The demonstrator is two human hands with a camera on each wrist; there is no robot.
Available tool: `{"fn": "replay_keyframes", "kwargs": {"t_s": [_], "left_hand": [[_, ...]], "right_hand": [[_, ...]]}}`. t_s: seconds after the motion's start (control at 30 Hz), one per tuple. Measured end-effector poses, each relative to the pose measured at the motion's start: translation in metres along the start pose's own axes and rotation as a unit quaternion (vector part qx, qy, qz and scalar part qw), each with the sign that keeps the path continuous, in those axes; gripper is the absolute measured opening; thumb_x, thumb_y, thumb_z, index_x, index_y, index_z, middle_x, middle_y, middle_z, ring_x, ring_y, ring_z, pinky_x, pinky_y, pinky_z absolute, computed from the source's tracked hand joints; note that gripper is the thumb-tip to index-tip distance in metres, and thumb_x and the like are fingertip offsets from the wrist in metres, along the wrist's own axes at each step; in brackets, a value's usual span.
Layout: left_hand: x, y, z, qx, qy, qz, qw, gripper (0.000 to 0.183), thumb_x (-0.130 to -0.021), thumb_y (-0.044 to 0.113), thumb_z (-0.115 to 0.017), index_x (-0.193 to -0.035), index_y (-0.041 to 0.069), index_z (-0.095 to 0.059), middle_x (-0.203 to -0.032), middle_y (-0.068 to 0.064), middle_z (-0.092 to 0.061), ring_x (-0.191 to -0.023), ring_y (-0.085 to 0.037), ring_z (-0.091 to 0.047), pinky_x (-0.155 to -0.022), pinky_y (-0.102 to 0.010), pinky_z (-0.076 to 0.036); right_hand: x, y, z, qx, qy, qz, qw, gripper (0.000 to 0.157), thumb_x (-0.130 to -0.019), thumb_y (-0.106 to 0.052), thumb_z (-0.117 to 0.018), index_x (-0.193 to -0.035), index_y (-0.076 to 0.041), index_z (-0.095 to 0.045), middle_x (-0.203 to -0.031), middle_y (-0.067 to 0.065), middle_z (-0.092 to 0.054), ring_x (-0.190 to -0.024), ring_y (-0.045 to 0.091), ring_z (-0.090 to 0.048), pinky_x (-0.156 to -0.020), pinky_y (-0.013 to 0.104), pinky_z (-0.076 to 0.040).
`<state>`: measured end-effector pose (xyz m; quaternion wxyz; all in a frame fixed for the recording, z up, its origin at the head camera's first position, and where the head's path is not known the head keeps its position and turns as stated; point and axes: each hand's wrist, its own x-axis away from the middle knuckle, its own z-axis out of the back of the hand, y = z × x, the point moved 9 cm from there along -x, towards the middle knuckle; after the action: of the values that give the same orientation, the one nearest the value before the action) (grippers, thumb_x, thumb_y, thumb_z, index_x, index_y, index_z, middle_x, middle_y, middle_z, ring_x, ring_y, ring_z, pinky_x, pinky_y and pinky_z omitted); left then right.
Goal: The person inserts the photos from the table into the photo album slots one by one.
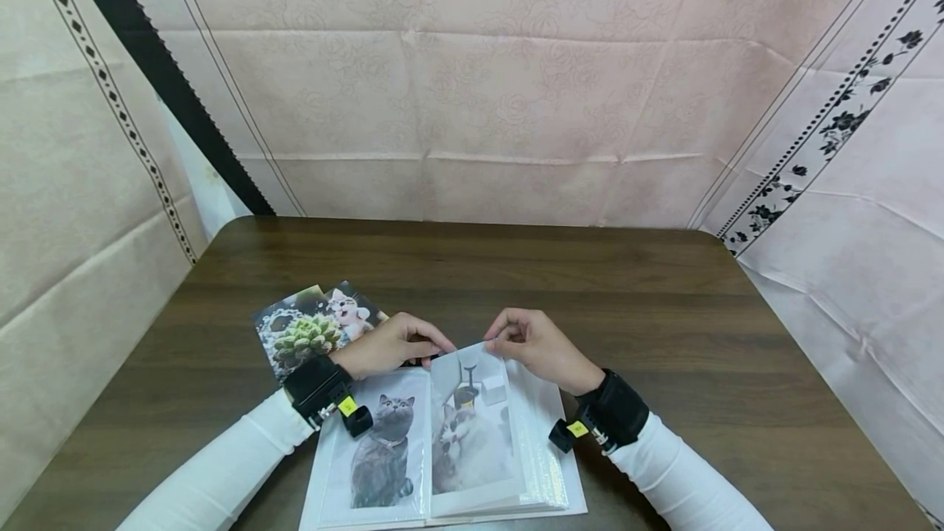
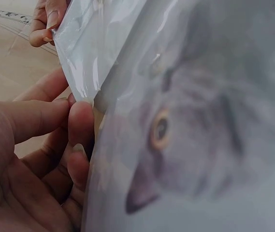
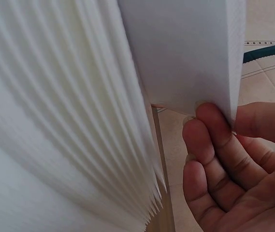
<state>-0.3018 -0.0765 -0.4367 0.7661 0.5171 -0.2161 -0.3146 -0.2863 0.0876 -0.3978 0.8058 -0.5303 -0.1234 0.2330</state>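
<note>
Album: white photo album (image 1: 329, 486) is lying open on the bench (image 1: 627, 293), lower centre of the head frame.
Raised page: clear-sleeved page (image 1: 475, 501) with a pale kitten picture (image 1: 472, 449) is standing off the right-hand stack, top edge between the hands.
Left hand (image 1: 394, 344): thumb and finger are pinching the sleeve's upper left corner.
Right hand (image 1: 534, 342): thumb and fingertips are pinching the upper right corner.
Facing page: grey cat picture (image 1: 383, 449) is filling the left leaf.
Loose pictures (image 1: 302, 338): lying upper left of the album, partly behind the left hand.
Step (judged): hands are apparently working the sleeve's top edge.
Technique: best done by pulling both corners lightly and evenly, letting film and picture lie square.
Caution: one-sided tugging would risk creasing thin film.
Unclear: whether the kitten picture is sitting fully down.
</note>
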Motion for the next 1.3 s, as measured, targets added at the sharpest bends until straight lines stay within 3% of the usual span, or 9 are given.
{"fn": "replay_keyframes", "kwargs": {"t_s": [0.73, 1.13, 1.3], "left_hand": [[0.001, 0.0, -0.005, 0.007, -0.009, 0.011, 0.9999, 0.024, -0.099, 0.013, -0.049, -0.108, 0.015, -0.072, -0.102, -0.007, -0.067, -0.077, -0.025, -0.058, -0.069, -0.032, -0.048], [0.001, 0.006, -0.008, -0.05, -0.013, -0.007, 0.9986, 0.02, -0.097, 0.021, -0.055, -0.11, 0.02, -0.07, -0.105, -0.002, -0.064, -0.089, -0.02, -0.056, -0.077, -0.032, -0.047], [0.001, 0.011, -0.012, -0.066, -0.009, -0.021, 0.9975, 0.019, -0.096, 0.024, -0.057, -0.11, 0.018, -0.069, -0.089, -0.001, -0.061, -0.074, -0.015, -0.051, -0.068, -0.027, -0.042]], "right_hand": [[0.0, -0.001, 0.0, 0.009, 0.003, 0.006, 1.0, 0.008, -0.09, -0.017, -0.065, -0.094, -0.011, -0.065, -0.083, 0.005, -0.067, -0.078, 0.022, -0.06, -0.075, 0.036, -0.048], [0.0, -0.002, -0.001, 0.002, 0.002, 0.004, 1.0, 0.013, -0.091, -0.019, -0.064, -0.101, -0.01, -0.065, -0.083, 0.006, -0.066, -0.079, 0.022, -0.059, -0.076, 0.036, -0.049], [0.0, -0.002, -0.003, -0.013, -0.006, 0.007, 1.0, 0.019, -0.093, -0.02, -0.061, -0.106, -0.007, -0.065, -0.085, 0.009, -0.066, -0.08, 0.023, -0.06, -0.076, 0.035, -0.049]]}}
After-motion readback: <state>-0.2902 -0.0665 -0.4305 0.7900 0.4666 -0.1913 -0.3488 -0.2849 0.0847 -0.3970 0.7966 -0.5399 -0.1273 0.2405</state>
